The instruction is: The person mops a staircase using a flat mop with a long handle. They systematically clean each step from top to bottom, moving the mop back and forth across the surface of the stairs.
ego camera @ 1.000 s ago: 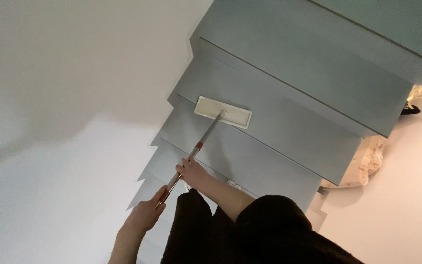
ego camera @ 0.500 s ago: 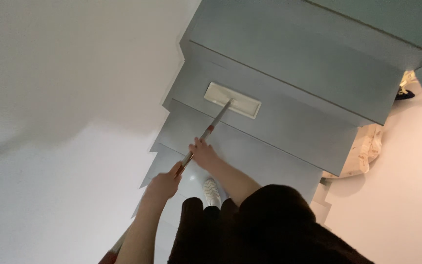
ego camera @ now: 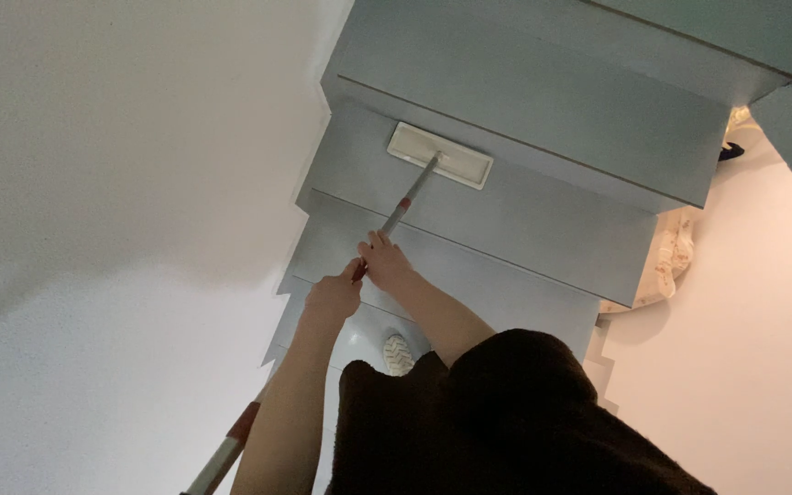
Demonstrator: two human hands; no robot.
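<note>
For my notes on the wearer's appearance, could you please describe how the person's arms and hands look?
Both forearms are bare, with no sleeves reaching them. The left hand and right hand wear no gloves, and no rings or watch can be made out. Dark black clothing covers the body below.

A flight of grey stairs (ego camera: 543, 110) is seen running between a white wall on one side and a pale wall on the other. The treads are laid one beyond another, each edged by a thin dark line. A flat, rectangular white mop head (ego camera: 440, 155) is laid flat on one tread, close under the riser of the next. A foot in a light shoe (ego camera: 398, 354) is set on a nearer tread, partly hidden by dark clothing.
</note>
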